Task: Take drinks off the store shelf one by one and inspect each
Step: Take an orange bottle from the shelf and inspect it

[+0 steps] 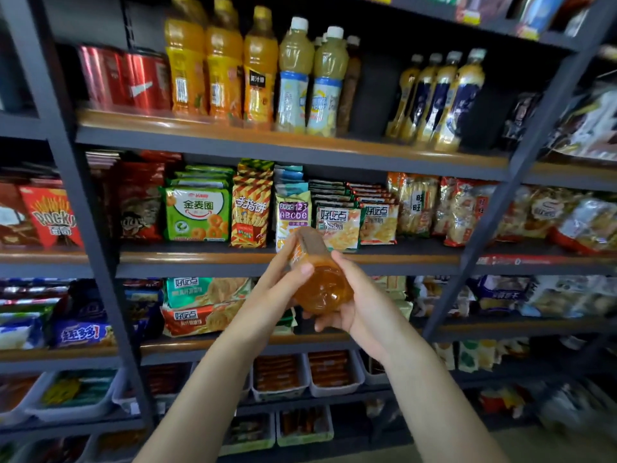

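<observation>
Orange bottle (314, 279), tilted base-first, pinched between left hand (283, 289) and right hand (350, 302) fingers — loose grip, could slip.

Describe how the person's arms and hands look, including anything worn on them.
Both forearms are bare as far as the view shows: no sleeves, gloves, watch, bracelets or rings are visible. The left hand and right hand have short, unpainted nails.
</observation>
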### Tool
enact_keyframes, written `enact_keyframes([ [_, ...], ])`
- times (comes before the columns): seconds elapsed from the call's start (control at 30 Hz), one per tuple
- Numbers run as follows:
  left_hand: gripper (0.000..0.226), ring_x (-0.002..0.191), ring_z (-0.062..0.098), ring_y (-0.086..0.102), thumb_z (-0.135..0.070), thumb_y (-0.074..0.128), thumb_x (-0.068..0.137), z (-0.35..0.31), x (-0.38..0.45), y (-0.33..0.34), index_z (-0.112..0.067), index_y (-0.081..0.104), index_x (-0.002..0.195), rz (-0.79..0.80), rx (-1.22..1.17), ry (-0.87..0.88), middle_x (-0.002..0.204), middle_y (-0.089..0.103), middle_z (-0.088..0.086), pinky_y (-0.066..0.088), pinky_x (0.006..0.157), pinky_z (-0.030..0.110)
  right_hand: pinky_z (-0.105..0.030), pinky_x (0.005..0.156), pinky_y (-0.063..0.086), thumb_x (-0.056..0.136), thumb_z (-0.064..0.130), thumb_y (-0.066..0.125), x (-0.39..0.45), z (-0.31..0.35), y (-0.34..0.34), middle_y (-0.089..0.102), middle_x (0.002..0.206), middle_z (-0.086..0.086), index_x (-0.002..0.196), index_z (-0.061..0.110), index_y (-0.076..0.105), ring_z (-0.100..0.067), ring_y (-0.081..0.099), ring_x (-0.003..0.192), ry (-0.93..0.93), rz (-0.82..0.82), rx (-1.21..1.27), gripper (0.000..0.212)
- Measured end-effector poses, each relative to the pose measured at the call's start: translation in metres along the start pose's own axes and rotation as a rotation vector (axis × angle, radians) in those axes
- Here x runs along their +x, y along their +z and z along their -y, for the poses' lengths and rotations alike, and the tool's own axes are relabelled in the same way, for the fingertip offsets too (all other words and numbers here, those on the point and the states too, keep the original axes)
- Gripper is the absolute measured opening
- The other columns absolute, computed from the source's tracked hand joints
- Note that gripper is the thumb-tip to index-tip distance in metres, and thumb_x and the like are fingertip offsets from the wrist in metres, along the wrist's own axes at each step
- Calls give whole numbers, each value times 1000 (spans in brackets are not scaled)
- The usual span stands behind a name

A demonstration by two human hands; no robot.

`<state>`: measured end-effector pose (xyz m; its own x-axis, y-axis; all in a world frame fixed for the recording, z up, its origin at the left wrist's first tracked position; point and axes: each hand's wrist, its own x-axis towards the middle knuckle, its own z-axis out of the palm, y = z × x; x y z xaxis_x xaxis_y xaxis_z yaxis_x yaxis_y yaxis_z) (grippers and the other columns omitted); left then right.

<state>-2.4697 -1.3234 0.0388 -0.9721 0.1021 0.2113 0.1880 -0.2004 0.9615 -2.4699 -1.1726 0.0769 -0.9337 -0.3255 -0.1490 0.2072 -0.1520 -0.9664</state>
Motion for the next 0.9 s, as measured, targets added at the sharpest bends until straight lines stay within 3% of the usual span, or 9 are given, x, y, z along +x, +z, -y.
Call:
enact_keyframes([
  [0.1,76,110,5,68,-42,73,85,-12,16,11,-46,35,150,13,-94,53,112,71,-26,57,87,26,-37,69,59,74,51,69,0,15,-12,72,119,-15,129,19,65,-26,72,102,-97,4,-38,64],
  [0.17,69,108,16,71,-28,68,86,-25,31,22,-39,39,148,-7,-166,68,110,75,-14,60,87,32,-34,82,58,77,44,71,-3,29,-20,75,117,-2,126,24,67,-19,71,108,-171,46,-146,52],
  [0.27,44,109,31,69,-26,69,91,-42,54,35,-17,59,133,31,-95,123,117,73,10,58,93,41,-29,92,55,90,26,72,1,49,-37,76,113,8,118,26,71,-11,70,108,-288,-19,-308,27],
  [0.33,41,108,31,70,-29,67,88,-51,68,44,-12,64,125,86,-20,179,116,72,15,58,91,40,-31,94,55,88,26,76,4,64,-51,77,108,10,110,29,74,-10,70,106,-371,-108,-371,22],
  [0.4,41,104,29,71,-35,72,86,-62,84,57,-12,67,120,136,-2,240,114,73,16,59,86,36,-25,84,55,85,27,79,7,82,-64,77,102,10,106,29,75,-8,72,98,-438,-133,-386,21],
  [0.5,52,95,30,73,-54,64,88,-81,109,83,-11,66,119,170,-32,207,108,75,17,61,79,39,-19,55,46,84,26,80,14,109,-80,75,80,8,102,25,73,-4,64,60,-511,-90,-449,19],
  [0.57,54,103,31,72,-58,55,89,-90,129,94,-16,67,121,163,59,209,112,74,14,58,92,48,-24,46,41,84,27,81,25,123,-92,71,69,8,98,24,71,-10,57,50,-550,-92,-487,17],
  [0.63,52,111,27,70,-60,48,91,-97,147,105,-24,67,123,170,166,230,116,74,9,50,104,53,-29,44,40,83,27,82,38,135,-107,69,65,7,94,24,71,-17,53,49,-566,-101,-480,15],
  [0.9,66,118,25,65,-72,36,92,-105,213,139,-25,62,131,235,269,355,125,70,6,48,105,51,-28,44,42,81,19,83,78,176,-154,70,71,7,106,19,66,-16,55,50,-644,-62,-407,30],
])
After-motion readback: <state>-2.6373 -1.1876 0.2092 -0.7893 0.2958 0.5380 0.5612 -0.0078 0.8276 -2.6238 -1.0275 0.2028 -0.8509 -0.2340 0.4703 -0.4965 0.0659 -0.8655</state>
